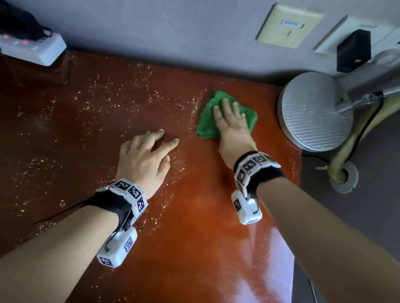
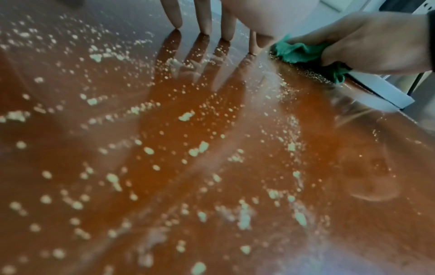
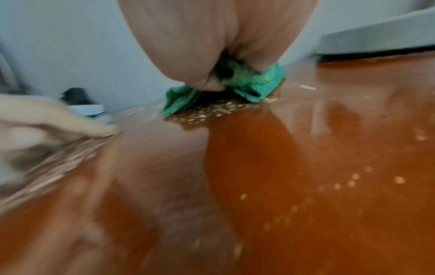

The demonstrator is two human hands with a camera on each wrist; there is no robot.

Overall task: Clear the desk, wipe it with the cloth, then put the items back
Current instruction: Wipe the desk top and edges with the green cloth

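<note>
Right now my right hand (image 1: pixel 229 119) lies flat on a crumpled green cloth (image 1: pixel 208 124), just right of centre in the upper half of the head view, on a glossy reddish-brown desk (image 1: pixel 207 231). The fingers (image 1: pixel 224 104) are stretched out and slightly spread on top of the cloth, pressing it down rather than gripping it; I judge this is so the whole palm can push the cloth across the surface. From the right wrist view, the heel of the hand bears on the bunched fabric, with pale crumbs (image 3: pixel 212 111) gathered along its near edge.

My left hand (image 1: pixel 144 158) sits in the middle of the frame, well apart from the cloth, holding nothing. Its fingers (image 2: pixel 204 20) are spread, tips touching the desk, probably to steady me while I lean forward.

Pale crumbs (image 1: pixel 114 90) speckle the left and centre of the desk, while the strip at the lower right looks shiny and mostly free of them. So I judge the wiping is under way, with the left side still to do.

A round silver lamp base (image 1: pixel 315 112) stands at the right edge, near the cloth. A white power strip (image 1: pixel 19 44) rests at the upper left against the wall. Both stay on the desk, so the cloth has to work around them.
</note>
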